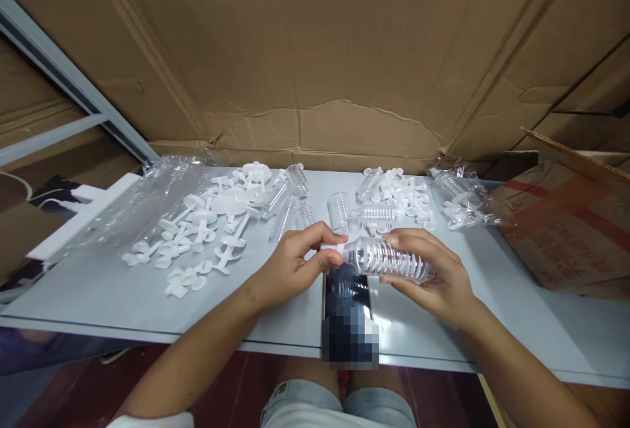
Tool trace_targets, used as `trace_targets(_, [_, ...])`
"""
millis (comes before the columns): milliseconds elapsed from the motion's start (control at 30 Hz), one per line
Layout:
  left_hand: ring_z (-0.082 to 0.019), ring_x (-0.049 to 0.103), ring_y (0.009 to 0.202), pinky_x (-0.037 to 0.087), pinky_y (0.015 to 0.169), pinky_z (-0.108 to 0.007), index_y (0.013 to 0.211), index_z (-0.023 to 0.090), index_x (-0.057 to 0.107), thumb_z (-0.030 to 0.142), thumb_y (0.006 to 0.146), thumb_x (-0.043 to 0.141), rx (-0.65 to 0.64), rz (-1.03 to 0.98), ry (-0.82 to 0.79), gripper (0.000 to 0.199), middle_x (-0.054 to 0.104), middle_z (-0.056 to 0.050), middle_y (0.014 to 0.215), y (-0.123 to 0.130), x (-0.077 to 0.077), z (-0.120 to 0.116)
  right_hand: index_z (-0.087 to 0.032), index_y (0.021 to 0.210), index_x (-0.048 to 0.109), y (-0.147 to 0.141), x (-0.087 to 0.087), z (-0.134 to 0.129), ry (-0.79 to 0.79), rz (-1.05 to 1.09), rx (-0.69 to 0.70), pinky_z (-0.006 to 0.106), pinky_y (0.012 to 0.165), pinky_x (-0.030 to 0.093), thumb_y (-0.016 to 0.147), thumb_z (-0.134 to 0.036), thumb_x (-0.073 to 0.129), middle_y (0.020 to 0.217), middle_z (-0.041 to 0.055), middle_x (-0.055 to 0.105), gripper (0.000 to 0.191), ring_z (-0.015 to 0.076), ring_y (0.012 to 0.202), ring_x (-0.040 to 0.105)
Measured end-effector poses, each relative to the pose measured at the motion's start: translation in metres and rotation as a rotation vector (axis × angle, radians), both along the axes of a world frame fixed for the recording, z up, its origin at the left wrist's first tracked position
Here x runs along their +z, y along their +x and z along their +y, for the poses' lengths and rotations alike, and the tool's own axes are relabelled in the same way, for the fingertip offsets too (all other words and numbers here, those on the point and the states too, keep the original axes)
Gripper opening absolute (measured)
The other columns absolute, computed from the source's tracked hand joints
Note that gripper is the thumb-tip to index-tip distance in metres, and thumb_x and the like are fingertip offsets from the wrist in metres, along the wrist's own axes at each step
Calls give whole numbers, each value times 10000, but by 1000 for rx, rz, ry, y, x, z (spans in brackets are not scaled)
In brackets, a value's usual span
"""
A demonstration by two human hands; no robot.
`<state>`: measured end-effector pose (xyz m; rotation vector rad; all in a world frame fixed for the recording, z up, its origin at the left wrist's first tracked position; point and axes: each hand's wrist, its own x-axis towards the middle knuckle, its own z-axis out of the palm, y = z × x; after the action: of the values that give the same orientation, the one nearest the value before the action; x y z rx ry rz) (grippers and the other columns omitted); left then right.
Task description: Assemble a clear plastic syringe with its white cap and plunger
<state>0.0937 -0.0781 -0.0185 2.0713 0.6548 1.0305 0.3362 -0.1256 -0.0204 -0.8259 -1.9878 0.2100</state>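
Note:
My right hand (pixel 438 274) is wrapped round a clear ribbed plastic bottle (pixel 394 260), which lies on its side in the air with its neck to the left. At that neck, thumb and forefinger of my left hand (pixel 305 254) pinch a white plastic cap (pixel 335 247), partly hidden by the fingers. Below the bottle, a dark phone (pixel 347 293) rests on the table; its near end is blurred out. Just behind my hands lie more clear ribbed bottles (pixel 377 213). To the left spreads a loose heap of white plastic parts with discs and stems (pixel 229 201).
On the grey table (pixel 275 320), small white caps (pixel 406 195) are piled at the back right, beside a filled clear bag (pixel 460 198). A cardboard box (pixel 561 231) stands at the right. Plastic wrap (pixel 152 208) and a white power strip (pixel 88 214) lie left. Cardboard (pixel 315 54) walls the back.

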Motion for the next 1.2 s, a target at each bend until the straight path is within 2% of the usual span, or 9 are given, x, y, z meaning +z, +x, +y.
trace_targets(133, [-130,685,745,550,668,-230,882,175,620,305,862,587,120,5,262,136,723,-45,863,3,-3,0,-245,1185,539,0,-1,-1,19,-2,-50,358,864,522,693,-121,757,1051,79,646,552,210,966,620])
trace_targets(267, [-133,696,787,561,701,-230,946,170,605,296,882,559,129,-15,467,148,729,-46,846,5,-4,1,-262,1146,569,1,-3,-3,-102,56,-61,347,843,526,685,-177,772,1033,59,664,510,209,949,634])
trace_targets(433, [-114,667,674,554,639,-226,944,152,573,315,893,537,63,18,606,174,711,-43,781,5,5,2,-247,1062,603,1,1,-3,-440,231,-17,261,636,542,681,-280,778,914,34,681,421,160,733,657])
trace_targets(600, [-117,640,677,554,673,-262,955,165,543,258,903,523,-80,63,649,109,681,-28,742,5,6,4,-189,978,591,-1,4,-1,-885,459,172,203,401,444,749,-400,701,596,-16,613,330,110,457,571])
trace_targets(667, [-118,641,671,551,663,-261,956,169,545,261,898,533,-74,51,649,110,682,-29,747,6,3,4,-181,959,578,-3,2,0,-976,535,218,200,363,416,764,-424,678,538,-30,583,327,115,419,556])
trace_targets(800, [-134,677,742,543,668,-245,900,180,577,284,881,559,31,5,487,107,705,-38,810,8,-3,2,-175,928,565,-8,-3,1,-894,608,150,231,378,443,736,-446,702,580,-10,603,359,137,447,582])
trace_targets(933, [-137,660,759,523,686,-252,930,187,589,330,880,555,63,2,132,155,692,-38,844,9,-6,-2,-189,938,565,-9,-3,-2,-697,534,55,237,426,467,707,-427,738,656,-5,613,375,123,480,577])
trace_targets(1067, [-119,597,679,496,647,-250,1048,197,527,449,920,431,0,-156,-276,298,622,-10,752,12,-4,-3,-222,984,591,-8,-2,-4,-465,419,-98,256,596,520,679,-365,772,866,35,635,383,156,710,628])
trace_targets(1200, [-155,608,849,509,790,-307,1247,231,454,518,847,525,-135,-155,-378,498,641,-74,1003,18,-3,-3,-257,1058,544,-11,-10,-2,-448,494,-86,282,668,525,742,-426,706,971,43,613,393,174,805,629])
